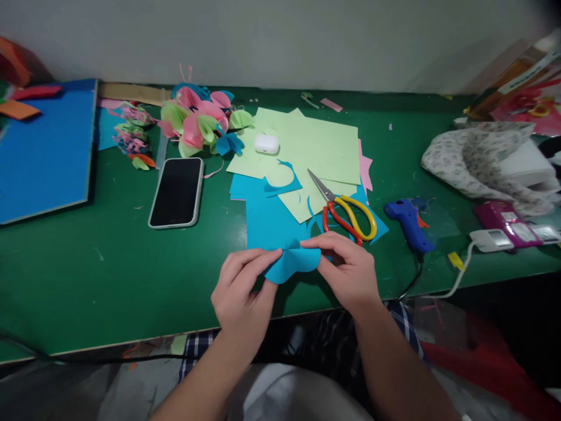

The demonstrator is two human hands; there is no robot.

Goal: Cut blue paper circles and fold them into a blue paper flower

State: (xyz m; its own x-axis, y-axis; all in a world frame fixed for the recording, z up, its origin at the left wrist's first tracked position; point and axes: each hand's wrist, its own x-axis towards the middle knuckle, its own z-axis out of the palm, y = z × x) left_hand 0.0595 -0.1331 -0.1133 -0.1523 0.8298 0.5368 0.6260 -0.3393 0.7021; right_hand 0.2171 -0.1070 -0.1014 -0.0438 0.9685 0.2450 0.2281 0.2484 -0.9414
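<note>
A small folded piece of blue paper [291, 264] with curved edges is held between both hands over the table's front part. My left hand [245, 283] pinches its left side between thumb and fingers. On the other side, my right hand [346, 266] grips the right edge the same way. Just beyond lie blue paper sheets [267, 225] and pale green sheets [324, 143], with a curved blue offcut [284, 186] on top. Scissors [337, 204] with one red and one yellow handle rest slightly open on the sheets, close to my right hand.
A phone [176, 193] lies to the left, near a bunch of paper petals [197, 117] and a blue board [48, 152]. A white earbud case [266, 144] sits on the green sheets. Rightward are a blue glue gun [409, 222], a patterned cloth [460, 158] and a white cable [462, 278].
</note>
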